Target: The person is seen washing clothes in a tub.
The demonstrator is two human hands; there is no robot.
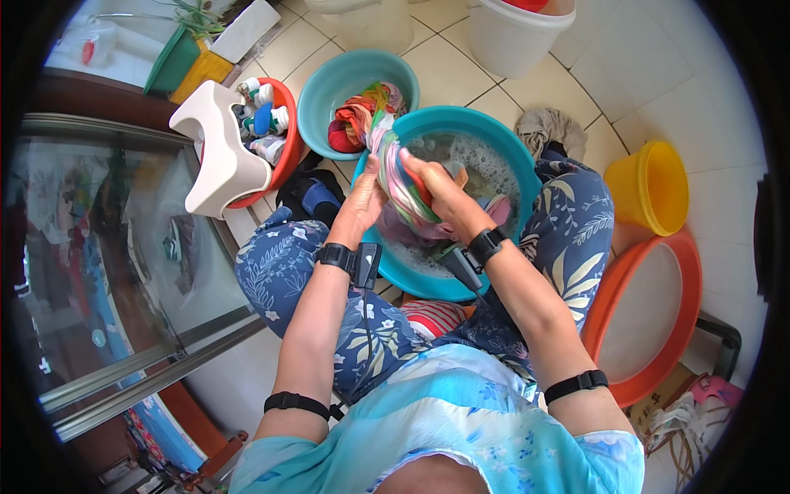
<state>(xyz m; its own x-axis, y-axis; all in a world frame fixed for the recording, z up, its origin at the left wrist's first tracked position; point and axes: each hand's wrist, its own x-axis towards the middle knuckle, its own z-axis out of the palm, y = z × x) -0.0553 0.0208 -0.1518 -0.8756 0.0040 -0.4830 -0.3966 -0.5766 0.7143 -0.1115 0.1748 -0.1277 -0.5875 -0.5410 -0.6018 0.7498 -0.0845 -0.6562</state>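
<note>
A twisted length of multicoloured wet cloth [395, 167] is gripped between my hands above a turquoise plastic basin [524, 167]. My left hand [360, 200] holds it from the left side, thumb pointing up. On the other side my right hand [441, 194] grips it, with a red and green part by the fingers. Sudsy water [487, 160] and more pinkish cloth [498, 209] lie in the basin. The cloth's far end reaches toward a smaller teal basin [321, 105], where a bunched red and orange cloth [358, 120] rests.
To the left, a pale plastic stool [228, 163] leans over a red basin [290, 151] of bottles. A yellow bucket [617, 185] and a tilted orange basin [691, 296] stand at right. White buckets [512, 43] stand beyond. A grey cloth [551, 131] lies on the tiles.
</note>
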